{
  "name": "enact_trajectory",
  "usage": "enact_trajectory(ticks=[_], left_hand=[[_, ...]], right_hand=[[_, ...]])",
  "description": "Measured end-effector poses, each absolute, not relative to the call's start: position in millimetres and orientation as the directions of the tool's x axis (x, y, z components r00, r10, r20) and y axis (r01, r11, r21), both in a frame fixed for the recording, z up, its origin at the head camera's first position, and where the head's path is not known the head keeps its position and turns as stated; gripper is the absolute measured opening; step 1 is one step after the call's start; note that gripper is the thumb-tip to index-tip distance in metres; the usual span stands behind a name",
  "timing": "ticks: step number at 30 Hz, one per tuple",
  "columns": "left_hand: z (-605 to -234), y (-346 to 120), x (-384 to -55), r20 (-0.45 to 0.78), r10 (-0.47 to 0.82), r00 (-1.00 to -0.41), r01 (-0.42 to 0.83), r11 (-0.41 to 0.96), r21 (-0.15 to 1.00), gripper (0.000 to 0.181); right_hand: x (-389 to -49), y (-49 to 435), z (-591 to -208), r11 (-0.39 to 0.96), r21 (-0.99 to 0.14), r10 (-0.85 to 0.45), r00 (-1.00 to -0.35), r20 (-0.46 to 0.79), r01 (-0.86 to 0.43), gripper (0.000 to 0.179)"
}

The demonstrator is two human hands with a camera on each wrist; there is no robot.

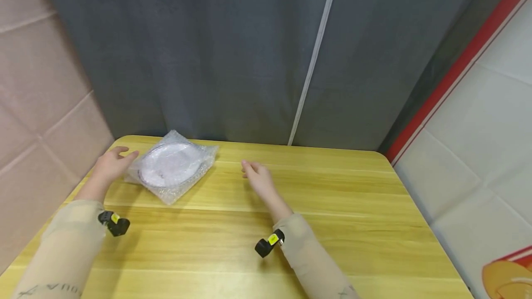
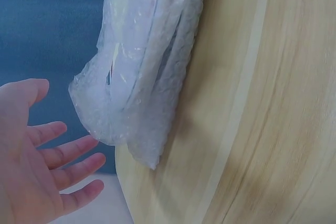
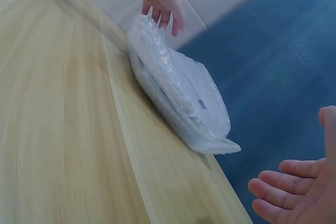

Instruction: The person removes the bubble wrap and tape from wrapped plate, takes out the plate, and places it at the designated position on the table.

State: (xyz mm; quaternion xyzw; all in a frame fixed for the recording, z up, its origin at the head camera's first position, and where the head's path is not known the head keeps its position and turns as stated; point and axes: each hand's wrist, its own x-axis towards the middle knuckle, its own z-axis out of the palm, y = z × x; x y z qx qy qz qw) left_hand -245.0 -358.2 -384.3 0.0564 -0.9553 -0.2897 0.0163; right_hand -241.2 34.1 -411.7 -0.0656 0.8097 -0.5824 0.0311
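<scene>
A bubble-wrap package [image 1: 171, 166] lies at the far left of the table, also seen in the left wrist view as a clear bubble-wrap bundle [image 2: 142, 72]. Through the wrap shows a round, pale, plate-like thing with a dark rim line; its exact kind cannot be told. My left hand [image 1: 113, 165] hovers by the package's left edge, fingers spread and loosely bent, holding nothing. Right of the package and apart from it, my right hand [image 1: 259, 179] is held over the table. In the right wrist view, the right hand's fingers [image 3: 283, 182] are relaxed, gripping nothing.
The wooden table [image 1: 341, 206] has rounded far corners. A dark grey curtain [image 1: 232, 59] hangs behind its far edge. Pale panelled walls stand at the left [image 1: 37, 82] and at the right [image 1: 478, 128], the right one with a red stripe.
</scene>
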Motion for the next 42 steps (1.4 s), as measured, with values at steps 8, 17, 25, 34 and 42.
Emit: enact_trajectory(ticks=[8,17,25,34,42], left_hand=[[-380.7,-362.9,-244.8,0.007,-0.111,-0.994,-0.090,0.834,0.544,0.072],[-368.4,-363.3,-247.7,-0.062,-0.081,-0.995,-0.102,0.809,0.578,0.080],[-363.6,-363.9,-252.1,-0.117,-0.055,-0.992,-0.114,0.800,0.590,0.088],[-356.5,-355.4,-255.2,-0.165,-0.011,-0.986,-0.106,0.809,0.578,0.088],[-358.6,-354.1,-260.4,-0.201,-0.013,-0.980,-0.132,0.793,0.594,0.090]], right_hand=[[-246.6,14.3,-410.9,0.300,-0.954,-0.121,-0.992,-0.020,-0.017,0.055],[-250.2,-7.2,-411.6,0.194,-0.976,-0.134,-0.982,-0.130,0.103,0.060],[-251.8,-23.3,-409.5,0.188,-0.968,-0.139,-0.972,-0.191,0.163,0.064],[-256.3,-38.2,-419.8,0.076,-0.955,-0.133,-0.946,-0.296,0.288,0.071],[-259.3,-47.5,-425.7,0.019,-0.948,-0.188,-0.930,-0.315,0.317,0.079]])
